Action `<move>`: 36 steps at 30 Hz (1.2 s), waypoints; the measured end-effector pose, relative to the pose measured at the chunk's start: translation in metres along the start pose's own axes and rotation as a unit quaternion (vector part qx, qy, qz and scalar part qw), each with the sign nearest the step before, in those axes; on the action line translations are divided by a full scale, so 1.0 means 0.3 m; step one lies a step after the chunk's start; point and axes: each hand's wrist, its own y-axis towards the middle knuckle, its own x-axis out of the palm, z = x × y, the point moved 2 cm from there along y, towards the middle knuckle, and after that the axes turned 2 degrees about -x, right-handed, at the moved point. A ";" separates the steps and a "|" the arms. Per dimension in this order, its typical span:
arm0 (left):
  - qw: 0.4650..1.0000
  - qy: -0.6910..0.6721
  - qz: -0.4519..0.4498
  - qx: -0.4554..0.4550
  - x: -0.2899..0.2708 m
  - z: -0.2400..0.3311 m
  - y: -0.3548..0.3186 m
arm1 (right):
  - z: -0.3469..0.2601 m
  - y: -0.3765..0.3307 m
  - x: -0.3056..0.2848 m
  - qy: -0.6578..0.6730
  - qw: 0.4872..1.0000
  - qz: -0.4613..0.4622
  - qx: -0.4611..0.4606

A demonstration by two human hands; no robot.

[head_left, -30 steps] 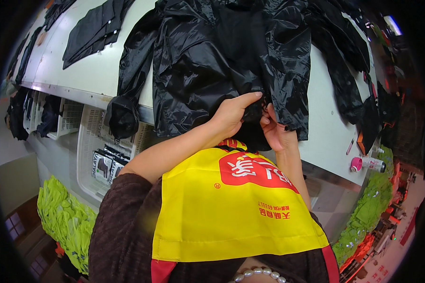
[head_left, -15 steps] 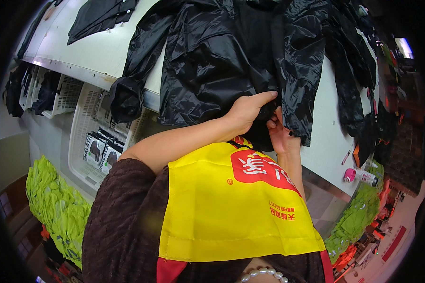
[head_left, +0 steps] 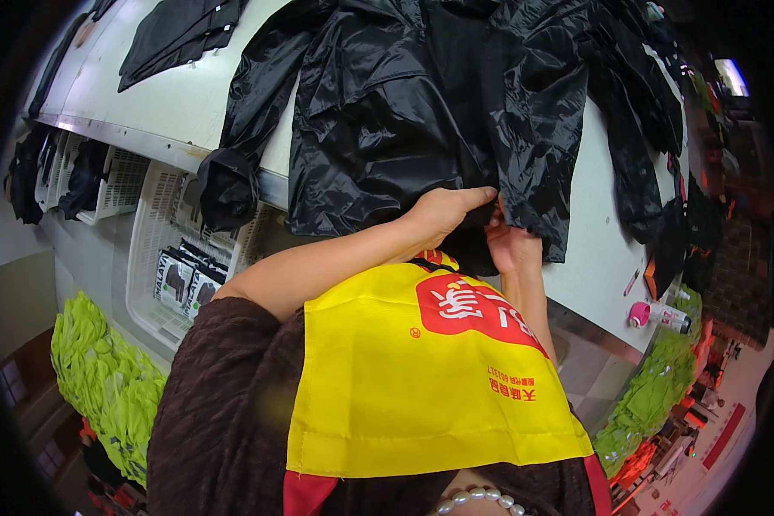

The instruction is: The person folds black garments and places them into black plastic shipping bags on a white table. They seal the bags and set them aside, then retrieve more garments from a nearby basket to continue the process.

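A shiny black jacket point(head_left: 370, 120) lies spread on the white table, its front parted and its lower hem hanging toward me over the near edge. At the bottom of the front opening, my left hand point(head_left: 443, 211) is closed on the jacket's edge, thumb stretched along the cloth. Right beside it, my right hand point(head_left: 513, 248) pinches the facing front edge near the hem, its fingertips partly under the fabric. The two hands almost meet. Whatever lies between the fingertips, such as a zipper end, is hidden.
Folded black garments point(head_left: 181, 39) lie at the table's far left. Below the edge hangs a white basket point(head_left: 146, 249) with packaged items point(head_left: 181, 279). A pink-capped bottle point(head_left: 660, 317) stands near the right corner. Bright green garments point(head_left: 103, 387) are heaped at left, with more point(head_left: 645, 404) at right.
Both hands have shifted slightly toward me along the jacket's front edges and sit closer together. The right front panel has moved a little left with them.
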 end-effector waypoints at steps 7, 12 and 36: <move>0.998 0.032 0.046 -0.013 0.019 0.023 -0.022 | -0.032 -0.001 0.020 -0.188 0.981 0.049 -0.029; 0.998 0.012 0.059 0.010 -0.003 0.041 -0.013 | -0.119 -0.117 0.123 -0.574 0.776 -0.094 -0.244; 0.900 0.398 0.032 -0.175 0.052 0.079 -0.111 | -0.241 0.186 0.287 -0.740 0.416 -0.104 -0.519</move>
